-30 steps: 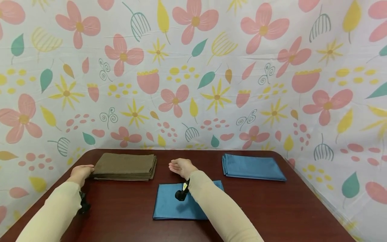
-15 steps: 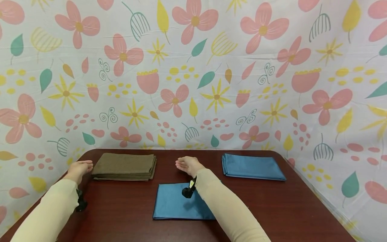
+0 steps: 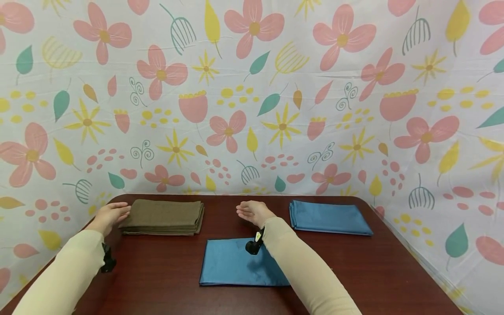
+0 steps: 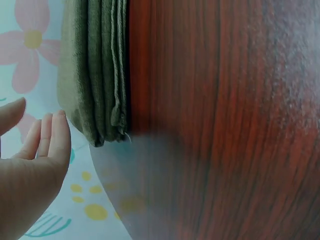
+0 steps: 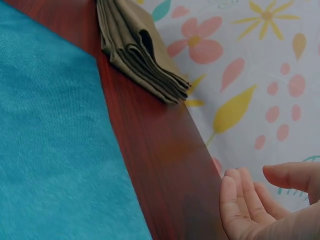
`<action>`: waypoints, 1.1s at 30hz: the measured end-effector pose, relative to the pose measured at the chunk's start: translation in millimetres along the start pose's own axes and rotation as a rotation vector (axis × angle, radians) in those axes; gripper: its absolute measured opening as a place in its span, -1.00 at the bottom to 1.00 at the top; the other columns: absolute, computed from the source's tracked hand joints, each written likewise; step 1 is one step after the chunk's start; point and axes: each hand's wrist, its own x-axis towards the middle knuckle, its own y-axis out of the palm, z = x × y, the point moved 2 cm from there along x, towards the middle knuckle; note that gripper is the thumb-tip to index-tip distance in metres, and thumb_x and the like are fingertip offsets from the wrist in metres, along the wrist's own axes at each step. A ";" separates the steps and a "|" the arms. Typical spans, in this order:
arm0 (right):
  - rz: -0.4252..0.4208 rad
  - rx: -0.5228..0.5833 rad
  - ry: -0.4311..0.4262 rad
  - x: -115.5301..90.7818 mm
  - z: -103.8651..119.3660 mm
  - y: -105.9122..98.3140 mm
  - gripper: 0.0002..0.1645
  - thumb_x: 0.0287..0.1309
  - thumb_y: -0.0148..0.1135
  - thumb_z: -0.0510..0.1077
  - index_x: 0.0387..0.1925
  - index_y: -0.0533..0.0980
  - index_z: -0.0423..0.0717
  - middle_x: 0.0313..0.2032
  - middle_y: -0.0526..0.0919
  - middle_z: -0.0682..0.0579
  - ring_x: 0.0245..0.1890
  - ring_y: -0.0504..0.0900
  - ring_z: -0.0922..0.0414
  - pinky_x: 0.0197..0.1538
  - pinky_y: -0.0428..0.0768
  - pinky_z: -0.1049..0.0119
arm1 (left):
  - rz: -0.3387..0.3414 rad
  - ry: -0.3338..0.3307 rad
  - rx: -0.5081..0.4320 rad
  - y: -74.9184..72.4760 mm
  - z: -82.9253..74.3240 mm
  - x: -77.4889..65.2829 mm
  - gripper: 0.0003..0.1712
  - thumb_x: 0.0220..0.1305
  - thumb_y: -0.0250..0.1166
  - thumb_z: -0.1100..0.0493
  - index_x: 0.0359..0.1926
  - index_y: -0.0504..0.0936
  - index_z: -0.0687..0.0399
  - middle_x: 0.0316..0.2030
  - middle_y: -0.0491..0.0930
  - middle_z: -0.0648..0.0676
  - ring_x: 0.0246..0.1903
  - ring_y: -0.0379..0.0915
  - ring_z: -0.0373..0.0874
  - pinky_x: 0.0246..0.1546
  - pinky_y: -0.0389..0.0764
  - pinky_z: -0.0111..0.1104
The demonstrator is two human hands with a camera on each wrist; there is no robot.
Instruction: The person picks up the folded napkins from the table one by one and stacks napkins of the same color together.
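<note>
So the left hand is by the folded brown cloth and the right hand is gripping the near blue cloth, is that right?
Not quite: the right hand isn't gripping the near blue cloth. The right wrist view shows its fingers holding nothing, and the head view shows the hand beyond that cloth. The left hand is by the folded brown cloth, as you say.

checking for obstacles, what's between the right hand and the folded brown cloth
In the head view, only a bare stretch of tabletop shows between the right hand and the folded brown cloth.
</note>
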 end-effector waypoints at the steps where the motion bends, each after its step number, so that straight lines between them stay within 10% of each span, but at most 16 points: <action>1: 0.002 -0.007 -0.004 -0.2 1.2 -1.3 -0.51 0.39 0.03 -0.30 0.30 0.34 -0.35 0.19 0.50 -0.33 0.18 0.56 -0.12 0.21 0.57 0.19 | 0.006 0.010 0.000 1.9 -1.4 -0.6 -0.27 0.47 0.04 0.12 0.42 0.02 0.52 0.02 0.47 0.11 -0.38 0.44 -0.64 0.10 0.58 -0.39; 9: -0.018 -0.018 -0.018 -1.3 9.3 -11.7 -0.50 0.40 0.04 -0.25 0.32 0.34 -0.29 0.21 0.49 -0.31 0.20 0.53 -0.13 0.22 0.56 0.17 | 0.078 0.045 -0.023 18.7 -7.2 0.3 -0.20 0.50 -0.02 0.02 0.48 -0.11 0.42 0.44 -0.05 0.42 -0.28 0.36 -0.69 0.25 0.46 -0.38; 18: 0.002 0.004 -0.031 0.2 14.4 -17.2 -0.48 0.41 0.05 -0.22 0.34 0.32 -0.28 0.24 0.47 -0.28 0.23 0.51 -0.11 0.24 0.55 0.17 | 0.095 0.072 -0.027 27.1 -24.0 -2.3 -0.22 0.50 0.00 0.01 0.48 -0.06 0.40 0.46 -0.04 0.40 -0.16 0.39 -0.62 0.25 0.46 -0.40; 26: -0.037 0.023 -0.050 -4.3 23.1 -29.6 -0.49 0.33 0.16 -0.22 0.27 0.38 -0.27 0.21 0.50 -0.27 0.24 0.50 -0.11 0.23 0.55 0.17 | 0.114 0.087 -0.036 42.2 -34.4 -4.9 -0.25 0.51 -0.02 0.03 0.47 -0.04 0.41 0.45 -0.01 0.41 0.18 0.42 -0.20 0.16 0.51 -0.49; 33: -0.026 -0.015 -0.052 -6.8 38.2 -38.5 -0.45 0.34 0.16 -0.17 0.31 0.35 -0.21 0.25 0.47 -0.25 0.25 0.49 -0.08 0.26 0.53 0.19 | 0.131 0.079 -0.085 62.8 -42.1 -4.4 -0.26 0.52 -0.02 0.05 0.49 -0.07 0.35 0.48 -0.08 0.37 0.44 0.01 0.18 0.38 0.31 -0.23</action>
